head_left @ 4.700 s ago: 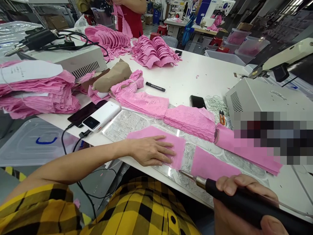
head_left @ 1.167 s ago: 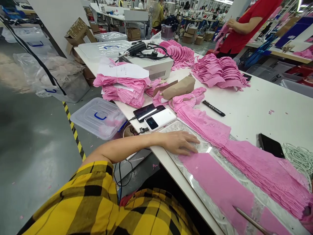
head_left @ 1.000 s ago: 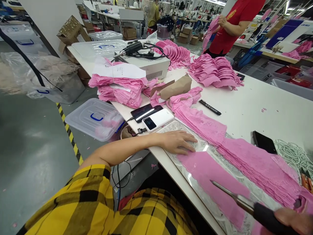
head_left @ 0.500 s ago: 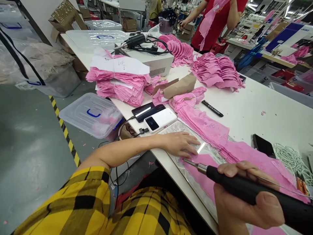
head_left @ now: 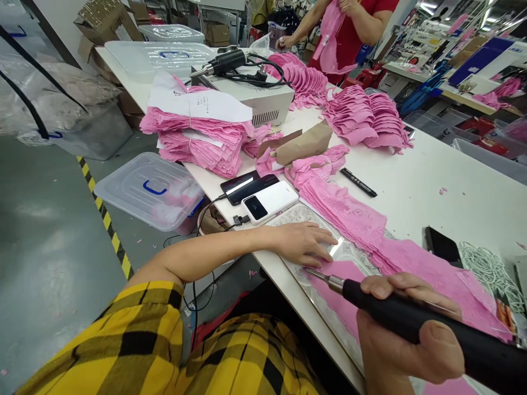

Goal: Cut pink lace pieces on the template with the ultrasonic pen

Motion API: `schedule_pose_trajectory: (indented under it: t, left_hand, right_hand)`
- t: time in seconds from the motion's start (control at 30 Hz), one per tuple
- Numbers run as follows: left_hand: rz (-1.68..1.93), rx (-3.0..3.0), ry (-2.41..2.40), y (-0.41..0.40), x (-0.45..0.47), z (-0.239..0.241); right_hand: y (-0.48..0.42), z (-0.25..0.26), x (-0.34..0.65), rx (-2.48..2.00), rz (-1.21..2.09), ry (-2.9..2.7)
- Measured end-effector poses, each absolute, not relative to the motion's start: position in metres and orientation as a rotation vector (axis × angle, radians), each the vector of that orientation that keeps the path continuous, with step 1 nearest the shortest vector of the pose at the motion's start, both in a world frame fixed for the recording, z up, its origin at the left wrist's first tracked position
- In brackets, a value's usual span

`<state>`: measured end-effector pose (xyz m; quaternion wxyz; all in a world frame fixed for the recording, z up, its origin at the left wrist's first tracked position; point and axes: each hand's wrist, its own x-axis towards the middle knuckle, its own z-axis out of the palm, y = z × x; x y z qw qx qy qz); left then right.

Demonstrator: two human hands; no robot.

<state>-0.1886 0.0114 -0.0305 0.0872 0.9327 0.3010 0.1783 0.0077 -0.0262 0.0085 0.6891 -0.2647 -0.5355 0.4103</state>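
View: head
Left hand [head_left: 307, 249]: released, flat on glass plate [head_left: 296, 216], fingertips at left end of pink strip [head_left: 340, 307].
Right hand [head_left: 405, 340]: clenched around black-handled tool [head_left: 411, 323], tip aimed left, near left fingertips.
Strip axis: along table [head_left: 415, 186] edge, rightward under tool.

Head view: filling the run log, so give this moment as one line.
left hand flat on patterned plate | right hand grips black-handled tool | metal tip over pink lace piece
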Motion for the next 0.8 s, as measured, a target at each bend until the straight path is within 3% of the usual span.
schedule_pose_trajectory:
  t: [0.4, 0.8]
  left_hand:
    - [0.897, 2.461, 1.058, -0.008, -0.2, -0.021]
    - [0.926, 2.589, 1.109, -0.056, -0.21, -0.037]
  right_hand:
    - [-0.014, 0.009, 0.012, -0.625, 0.78, -1.088]
    - [-0.017, 0.009, -0.002, -0.726, 0.793, -1.062]
